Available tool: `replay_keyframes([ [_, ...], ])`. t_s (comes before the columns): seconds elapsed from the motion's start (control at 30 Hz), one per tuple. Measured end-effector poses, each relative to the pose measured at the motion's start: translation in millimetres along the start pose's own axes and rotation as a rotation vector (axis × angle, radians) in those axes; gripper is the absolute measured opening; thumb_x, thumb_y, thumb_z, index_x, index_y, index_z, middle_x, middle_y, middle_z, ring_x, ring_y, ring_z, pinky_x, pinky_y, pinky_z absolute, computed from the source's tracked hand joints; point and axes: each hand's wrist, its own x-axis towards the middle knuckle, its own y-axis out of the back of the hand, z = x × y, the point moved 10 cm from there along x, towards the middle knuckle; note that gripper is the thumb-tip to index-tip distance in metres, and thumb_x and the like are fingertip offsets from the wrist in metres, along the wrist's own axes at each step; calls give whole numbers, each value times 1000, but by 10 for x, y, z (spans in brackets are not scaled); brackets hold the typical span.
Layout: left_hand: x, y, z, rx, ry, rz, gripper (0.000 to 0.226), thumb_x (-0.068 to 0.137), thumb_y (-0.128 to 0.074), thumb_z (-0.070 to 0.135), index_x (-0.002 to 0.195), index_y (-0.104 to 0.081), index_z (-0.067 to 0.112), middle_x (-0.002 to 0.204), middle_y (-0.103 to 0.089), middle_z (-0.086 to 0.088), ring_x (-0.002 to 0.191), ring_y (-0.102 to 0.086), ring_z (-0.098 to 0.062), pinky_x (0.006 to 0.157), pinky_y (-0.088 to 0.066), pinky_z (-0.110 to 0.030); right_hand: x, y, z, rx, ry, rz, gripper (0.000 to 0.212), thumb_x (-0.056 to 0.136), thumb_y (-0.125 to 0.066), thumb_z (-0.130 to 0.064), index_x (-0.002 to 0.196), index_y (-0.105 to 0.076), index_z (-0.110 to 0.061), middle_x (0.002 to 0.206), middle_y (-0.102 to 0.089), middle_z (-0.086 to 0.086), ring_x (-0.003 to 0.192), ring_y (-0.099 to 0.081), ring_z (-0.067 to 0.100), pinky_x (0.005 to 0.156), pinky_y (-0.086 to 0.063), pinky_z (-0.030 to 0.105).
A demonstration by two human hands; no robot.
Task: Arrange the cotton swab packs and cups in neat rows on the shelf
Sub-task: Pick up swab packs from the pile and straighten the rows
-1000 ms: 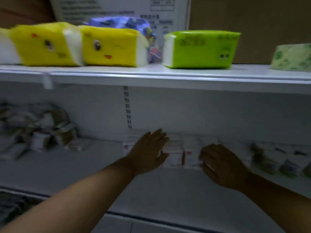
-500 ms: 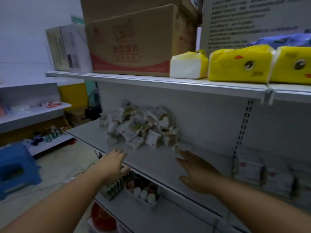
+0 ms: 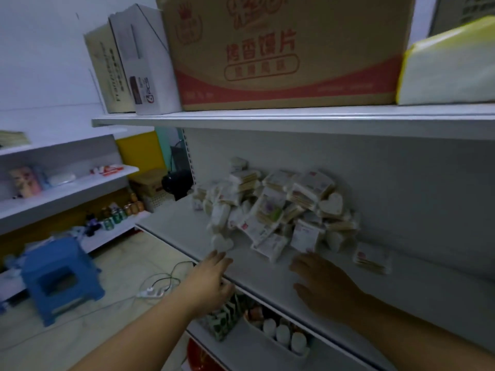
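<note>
A loose heap of cotton swab packs (image 3: 278,207) lies against the back panel of the white middle shelf (image 3: 262,271). One heart-shaped pack (image 3: 221,243) sits at the heap's front left, and a single flat pack (image 3: 371,257) lies apart to the right. My left hand (image 3: 211,282) reaches over the shelf's front edge, fingers spread, fingertips just short of the heart-shaped pack. My right hand (image 3: 321,283) hovers palm down over the shelf in front of the heap, fingers apart. Neither hand holds anything. No cups can be made out.
A large cardboard box (image 3: 284,49), two smaller boxes (image 3: 128,65) and a yellow tissue pack (image 3: 450,65) stand on the upper shelf. Below are small bottles (image 3: 284,334) and green packets (image 3: 225,317). A blue stool (image 3: 60,277) and a power strip (image 3: 150,291) sit on the floor left.
The view swung left from the tidy row of packs to the loose heap, then closer to it. Both hands moved forward toward the heap, still holding nothing.
</note>
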Motion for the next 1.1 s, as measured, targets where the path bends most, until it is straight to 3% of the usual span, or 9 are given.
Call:
replay_keyframes([
  [0.03, 72, 47, -96, 14, -5, 3, 63, 95, -43, 47, 149, -21, 23, 159, -11, 0, 146, -5, -17, 118, -11, -32, 149, -15, -75, -2, 49, 48, 37, 86, -41, -31, 109, -66, -17, 114, -62, 0, 104, -63, 17, 86, -49, 23],
  [0.1, 236, 211, -312, 46, -11, 22, 62, 95, -43, 47, 149, -23, 24, 158, -13, 1, 146, -6, -16, 118, -12, -32, 458, -39, -202, -70, 167, 152, 32, 77, -41, -34, 83, -71, -25, 86, -67, -7, 76, -66, 11, 63, -53, 21],
  [0.27, 612, 665, -890, 39, 43, 122, 59, 96, -42, 46, 148, -26, 24, 157, -20, 2, 145, -11, -16, 116, -14, -31, 1184, 210, -547, 32, 301, 263, 24, 86, -45, -22, 73, -62, -12, 74, -58, 4, 68, -54, 20, 59, -47, 28],
  [0.37, 861, 727, -1040, 54, 13, 126, 59, 95, -43, 47, 147, -27, 25, 156, -22, 3, 144, -16, -15, 115, -17, -30, 1493, 345, -695, 66, 307, 244, 30, 88, -42, -29, 75, -62, -11, 75, -60, 6, 69, -56, 24, 57, -49, 33],
  [0.53, 1450, 915, -1205, -148, -68, 199, 54, 92, -51, 46, 141, -35, 31, 143, -39, 8, 134, -37, -16, 107, -33, -31, 2044, 785, -488, 81, 45, 381, 33, 85, -48, -36, 66, -60, -12, 59, -57, 2, 53, -53, 19, 51, -46, 30],
  [0.67, 1933, 1058, -1219, -305, -177, 230, 43, 89, -57, 41, 129, -49, 28, 121, -54, 10, 114, -52, -12, 94, -41, -25, 2353, 818, -3, 67, -246, 299, 21, 87, -55, -25, 68, -55, -17, 72, -59, 5, 71, -57, 23, 65, -48, 34],
  [0.83, 2408, 1307, -1183, -491, -206, 281, 24, 86, -62, 39, 106, -62, 26, 100, -62, 8, 88, -60, -12, 74, -44, -22, 2351, 725, 319, 75, -600, 314, 17, 82, -58, -20, 68, -52, -13, 71, -55, 1, 74, -55, 21, 61, -36, 26],
  [0.97, 2770, 1256, -1085, -426, -150, 203, 48, 86, -47, 62, 73, -57, 17, 99, -66, -10, 90, -58, -25, 74, -41, -28, 2305, 572, 375, 186, -810, 337, 16, 83, -56, -16, 71, -60, -6, 71, -60, 5, 73, -60, 22, 55, -39, 25],
  [1.1, 2890, 1190, -1039, -503, -112, 159, 64, 79, -48, 70, 100, -66, 12, 112, -64, -12, 107, -57, -32, 87, -45, -33, 2363, 573, 303, 100, -899, 329, 17, 85, -55, -11, 68, -57, -8, 74, -56, 1, 78, -57, 21, 53, -33, 24],
])
